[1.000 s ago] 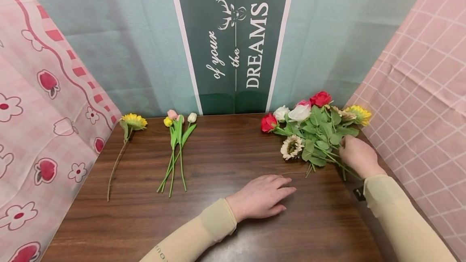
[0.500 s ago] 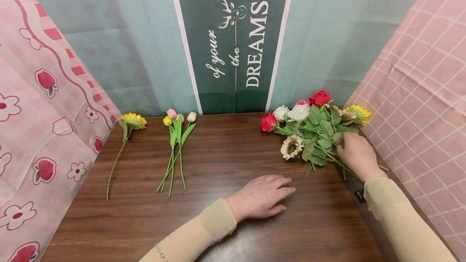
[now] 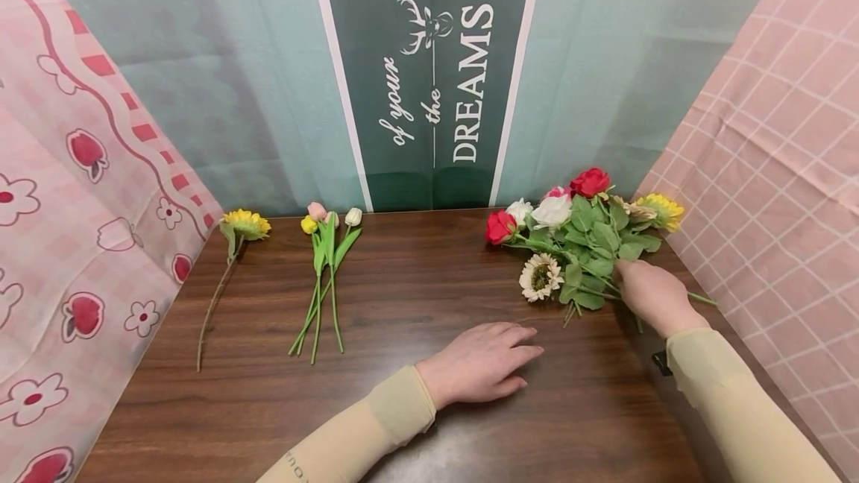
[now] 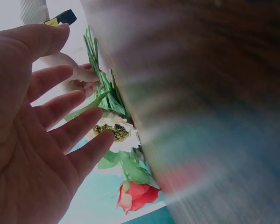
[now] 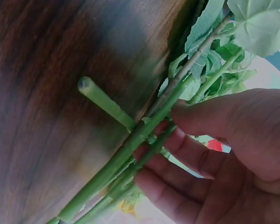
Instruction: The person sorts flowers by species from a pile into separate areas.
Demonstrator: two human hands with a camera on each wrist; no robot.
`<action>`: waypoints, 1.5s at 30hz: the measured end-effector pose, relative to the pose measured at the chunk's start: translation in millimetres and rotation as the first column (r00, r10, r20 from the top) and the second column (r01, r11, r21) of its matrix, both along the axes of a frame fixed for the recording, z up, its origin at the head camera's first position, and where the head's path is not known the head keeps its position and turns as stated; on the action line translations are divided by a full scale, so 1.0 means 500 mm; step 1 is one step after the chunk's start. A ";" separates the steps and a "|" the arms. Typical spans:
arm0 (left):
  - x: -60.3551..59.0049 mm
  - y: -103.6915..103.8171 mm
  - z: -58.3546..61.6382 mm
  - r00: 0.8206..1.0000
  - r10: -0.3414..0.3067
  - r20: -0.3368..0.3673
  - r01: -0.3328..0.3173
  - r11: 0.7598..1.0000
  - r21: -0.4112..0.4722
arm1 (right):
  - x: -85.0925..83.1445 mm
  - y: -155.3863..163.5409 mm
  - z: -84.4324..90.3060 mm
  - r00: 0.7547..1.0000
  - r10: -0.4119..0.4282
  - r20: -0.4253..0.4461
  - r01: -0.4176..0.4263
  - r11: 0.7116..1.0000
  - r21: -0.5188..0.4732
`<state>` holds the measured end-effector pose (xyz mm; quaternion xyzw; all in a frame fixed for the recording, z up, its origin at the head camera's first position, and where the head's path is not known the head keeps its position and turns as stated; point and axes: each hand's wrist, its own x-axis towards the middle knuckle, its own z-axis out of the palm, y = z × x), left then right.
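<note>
Since half a second earlier, the right hand (image 3: 651, 294) had shifted slightly toward the left hand (image 3: 482, 362), while the low red rose (image 3: 501, 227) and cream sunflower (image 3: 540, 277) had edged a little toward the right hand.

The right hand's thumb and fingers were curled around green stems (image 5: 142, 133), thumb on one side and fingers on the other, in a loose pinch. Those stems belonged to the flower bunch (image 3: 596, 233), which lay on the brown wooden surface (image 3: 409, 282), ahead of the right hand and to its left. One stem end poked out past that hand's right side. White roses (image 3: 553, 211) and an upper red rose (image 3: 590, 182) lay beyond it to the left; a yellow sunflower (image 3: 663, 212) lay straight ahead of it, past the leaves.

The left hand was open, palm down, fingers relaxed and slightly spread, holding nothing, nearer the person than the bunch. Tulips (image 3: 321, 253) in pink, yellow and white lay well to its left and farther out, with a single sunflower (image 3: 246, 225) farther left again.
</note>
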<state>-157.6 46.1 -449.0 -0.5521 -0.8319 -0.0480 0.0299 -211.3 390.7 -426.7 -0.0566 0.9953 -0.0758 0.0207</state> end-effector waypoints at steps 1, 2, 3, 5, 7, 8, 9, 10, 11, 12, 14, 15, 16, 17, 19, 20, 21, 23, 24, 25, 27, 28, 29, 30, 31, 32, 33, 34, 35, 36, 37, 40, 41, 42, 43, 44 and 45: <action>0.000 -0.001 0.000 1.000 0.001 0.002 -0.001 1.000 0.000 | 0.001 -0.002 0.001 1.000 0.003 0.004 -0.003 1.000 -0.003; -0.001 -0.001 0.000 1.000 0.003 0.003 -0.003 1.000 -0.001 | 0.002 -0.003 0.001 1.000 0.010 0.000 -0.010 1.000 -0.005; -0.001 -0.002 0.000 1.000 0.003 0.004 -0.003 1.000 -0.001 | 0.002 -0.005 0.001 1.000 0.020 -0.014 -0.020 1.000 -0.009; -0.001 -0.003 0.000 1.000 0.003 0.006 -0.003 1.000 0.000 | 0.004 -0.010 0.000 0.998 0.032 -0.056 -0.033 0.999 -0.016; -0.002 -0.004 0.001 1.000 0.004 0.008 -0.004 1.000 0.001 | 0.004 -0.015 0.002 0.992 0.044 -0.114 -0.047 0.999 -0.024; -0.003 -0.005 0.001 1.000 0.005 0.009 -0.005 1.000 0.002 | 0.004 -0.019 0.002 0.989 0.048 -0.140 -0.052 0.998 -0.027; -0.003 -0.005 0.000 1.000 0.005 0.012 -0.005 1.000 0.004 | 0.003 -0.022 0.003 0.985 0.053 -0.167 -0.059 0.998 -0.030; -0.003 -0.006 0.001 1.000 0.007 0.015 -0.007 1.000 0.004 | 0.002 -0.026 0.004 0.981 0.057 -0.187 -0.064 0.998 -0.029; -0.003 -0.007 0.000 1.000 0.010 0.016 -0.010 1.000 0.004 | 0.000 -0.031 0.006 0.977 0.061 -0.204 -0.068 0.997 -0.029; -0.004 -0.008 0.000 1.000 0.013 0.020 -0.013 1.000 0.006 | -0.002 -0.036 0.008 0.974 0.065 -0.217 -0.073 0.997 -0.028; -0.005 -0.010 0.001 0.999 0.027 0.023 -0.027 1.000 0.006 | -0.004 -0.053 0.016 0.972 0.073 -0.222 -0.082 0.996 -0.030; -0.006 -0.012 0.003 0.999 0.039 0.028 -0.039 0.999 0.009 | -0.006 -0.063 0.022 0.973 0.077 -0.220 -0.087 0.996 -0.037; -0.008 -0.015 0.004 0.998 0.055 0.033 -0.055 0.998 0.018 | -0.007 -0.075 0.028 0.974 0.078 -0.211 -0.089 0.995 -0.047; -0.011 -0.018 0.006 0.997 0.074 0.038 -0.075 0.997 0.031 | -0.008 -0.089 0.037 0.977 0.078 -0.197 -0.093 0.993 -0.066; -0.021 -0.027 0.010 0.990 0.126 0.060 -0.130 0.989 0.071 | -0.010 -0.120 0.054 0.983 0.084 -0.163 -0.106 0.986 -0.128; -0.027 -0.033 0.013 0.984 0.158 0.083 -0.166 0.981 0.103 | -0.010 -0.136 0.061 0.986 0.084 -0.146 -0.109 0.979 -0.173; -0.034 -0.040 0.015 0.974 0.195 0.116 -0.211 0.967 0.142 | -0.010 -0.152 0.067 0.990 0.082 -0.116 -0.108 0.967 -0.231; -0.050 -0.056 0.019 0.936 0.273 0.221 -0.322 0.919 0.229 | -0.010 -0.185 0.074 0.994 0.091 -0.054 -0.105 0.921 -0.374; -0.059 -0.064 0.020 0.907 0.308 0.287 -0.385 0.882 0.272 | -0.009 -0.202 0.075 0.995 0.099 -0.014 -0.094 0.887 -0.451; -0.068 -0.073 0.022 0.870 0.335 0.361 -0.451 0.836 0.313 | -0.008 -0.219 0.074 0.994 0.106 0.029 -0.075 0.847 -0.526; -0.085 -0.091 0.026 0.780 0.349 0.520 -0.577 0.724 0.379 | -0.006 -0.256 0.065 0.983 0.133 0.123 -0.014 0.737 -0.676; -0.093 -0.100 0.027 0.735 0.335 0.590 -0.628 0.666 0.404 | -0.004 -0.276 0.060 0.976 0.151 0.157 0.013 0.679 -0.734; -0.101 -0.108 0.028 0.694 0.314 0.648 -0.669 0.613 0.420 | -0.003 -0.295 0.053 0.968 0.165 0.190 0.046 0.625 -0.779; -0.108 -0.115 0.028 0.658 0.292 0.694 -0.703 0.568 0.428 | -0.001 -0.314 0.047 0.961 0.177 0.213 0.074 0.576 -0.814; -0.115 -0.122 0.029 0.629 0.269 0.729 -0.728 0.531 0.432 | 0.000 -0.333 0.039 0.955 0.188 0.227 0.096 0.529 -0.843; -0.121 -0.128 0.028 0.607 0.246 0.756 -0.747 0.502 0.436 | 0.002 -0.352 0.033 0.951 0.203 0.233 0.110 0.485 -0.867; -0.126 -0.133 0.028 0.590 0.230 0.774 -0.760 0.482 0.437 | 0.003 -0.369 0.027 0.950 0.213 0.230 0.111 0.458 -0.882; -0.131 -0.138 0.028 0.578 0.219 0.786 -0.770 0.466 0.436 | 0.005 -0.386 0.021 0.949 0.220 0.227 0.114 0.433 -0.894; -0.134 -0.143 0.028 0.567 0.212 0.796 -0.779 0.453 0.433 | 0.006 -0.401 0.014 0.948 0.227 0.224 0.116 0.410 -0.905; -0.137 -0.147 0.028 0.556 0.214 0.803 -0.788 0.443 0.428 | 0.008 -0.415 0.009 0.947 0.233 0.223 0.118 0.394 -0.912; -0.141 -0.151 0.028 0.549 0.208 0.810 -0.794 0.432 0.427 | 0.010 -0.428 0.004 0.945 0.240 0.223 0.121 0.376 -0.919; -0.150 -0.159 0.027 0.512 0.161 0.844 -0.815 0.401 0.418 | 0.015 -0.454 -0.009 0.943 0.246 0.222 0.128 0.347 -0.929; -0.153 -0.161 0.027 0.498 0.134 0.857 -0.821 0.390 0.417 | 0.017 -0.459 -0.012 0.944 0.247 0.220 0.127 0.343 -0.931; -0.156 -0.162 0.028 0.486 0.109 0.867 -0.826 0.380 0.415 | 0.018 -0.464 -0.014 0.945 0.247 0.215 0.121 0.345 -0.931; -0.159 -0.164 0.028 0.472 0.076 0.878 -0.832 0.369 0.415 | 0.019 -0.467 -0.016 0.947 0.246 0.207 0.114 0.345 -0.932; -0.163 -0.165 0.029 0.457 0.046 0.888 -0.838 0.356 0.413 | 0.020 -0.469 -0.018 0.949 0.245 0.199 0.105 0.350 -0.931; -0.165 -0.166 0.031 0.448 0.022 0.894 -0.843 0.344 0.414 | 0.021 -0.470 -0.019 0.950 0.247 0.193 0.096 0.355 -0.930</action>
